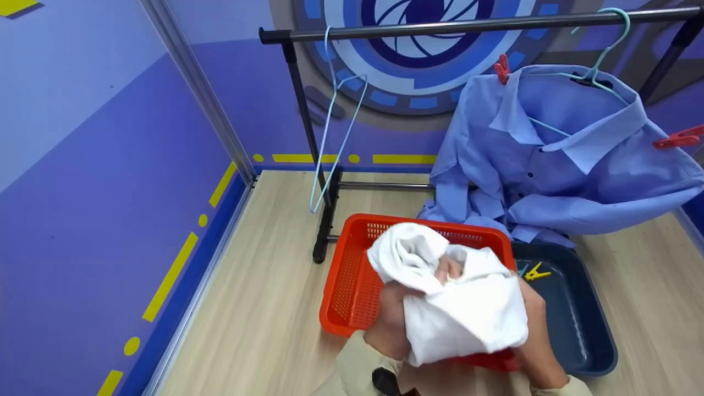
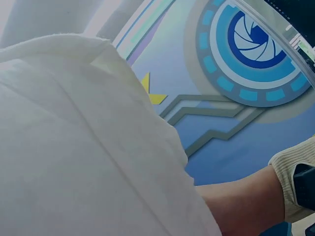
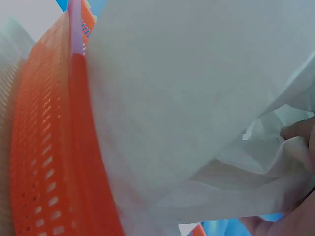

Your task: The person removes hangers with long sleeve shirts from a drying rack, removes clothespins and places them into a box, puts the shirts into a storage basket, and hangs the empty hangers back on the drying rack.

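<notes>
A bunched white cloth (image 1: pixel 467 313), folded and rolled at its far end, is held up over the red basket by both hands. My left hand (image 1: pixel 391 311) grips its left side, partly covered by the folds. Fingers (image 1: pixel 448 269) show in a gap at the middle of the bundle. At the right edge my right hand (image 1: pixel 531 308) holds the cloth, most of its fingers hidden behind it. The cloth (image 2: pixel 83 137) fills much of the left wrist view. In the right wrist view the cloth (image 3: pixel 187 98) hangs beside the basket wall.
The red basket (image 1: pixel 335 308) stands beneath the cloth. A dark tub (image 1: pixel 597 330) with a yellow clip (image 1: pixel 536 272) is to its right. Behind, a metal rack (image 1: pixel 440 28) carries a bare hanger (image 1: pixel 330 132) and a blue shirt (image 1: pixel 555 165) with red clips (image 1: pixel 501 69).
</notes>
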The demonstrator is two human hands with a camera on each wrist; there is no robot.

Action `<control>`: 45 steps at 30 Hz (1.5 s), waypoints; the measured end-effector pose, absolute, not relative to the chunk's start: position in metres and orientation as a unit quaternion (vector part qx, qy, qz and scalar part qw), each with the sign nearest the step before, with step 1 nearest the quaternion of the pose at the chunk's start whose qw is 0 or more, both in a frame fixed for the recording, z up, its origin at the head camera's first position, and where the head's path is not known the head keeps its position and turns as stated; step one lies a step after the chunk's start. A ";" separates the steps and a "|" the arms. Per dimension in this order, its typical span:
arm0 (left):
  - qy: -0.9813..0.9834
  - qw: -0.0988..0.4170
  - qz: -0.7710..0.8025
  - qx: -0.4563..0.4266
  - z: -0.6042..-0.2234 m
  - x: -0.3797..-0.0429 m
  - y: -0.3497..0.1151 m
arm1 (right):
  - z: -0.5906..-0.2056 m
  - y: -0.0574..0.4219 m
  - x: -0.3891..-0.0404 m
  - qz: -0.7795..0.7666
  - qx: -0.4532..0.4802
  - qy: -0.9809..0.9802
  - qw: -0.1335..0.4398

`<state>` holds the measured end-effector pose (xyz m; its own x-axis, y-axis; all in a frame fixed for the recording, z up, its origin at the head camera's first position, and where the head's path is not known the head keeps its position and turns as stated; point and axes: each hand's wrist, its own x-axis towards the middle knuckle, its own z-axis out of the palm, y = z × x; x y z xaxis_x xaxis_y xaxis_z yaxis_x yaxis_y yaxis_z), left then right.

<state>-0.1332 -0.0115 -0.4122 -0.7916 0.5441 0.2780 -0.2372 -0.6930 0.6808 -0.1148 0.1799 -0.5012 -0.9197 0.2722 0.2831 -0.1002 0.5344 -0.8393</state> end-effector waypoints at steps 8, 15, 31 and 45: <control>0.311 0.103 0.944 0.029 -0.432 -0.156 -0.016 | -0.493 0.182 -0.120 0.525 -0.069 -0.837 0.140; 0.294 0.059 0.950 -0.084 -0.459 -0.175 -0.018 | -0.500 0.177 -0.120 0.610 0.022 -0.791 0.051; 0.332 -0.032 0.925 -0.180 -0.494 -0.178 -0.015 | -0.519 0.166 -0.127 0.401 -0.009 -0.916 0.003; 0.397 -0.082 0.893 -0.195 -0.503 -0.178 -0.046 | -0.509 0.188 -0.135 0.398 -0.071 -0.909 0.101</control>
<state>-0.1776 -0.0464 -0.5032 -0.9107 -0.3012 -0.2826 -0.0082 -0.6709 0.7415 -0.1348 0.1877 -0.5088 -0.9698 0.2084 0.1269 0.0480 0.6727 -0.7383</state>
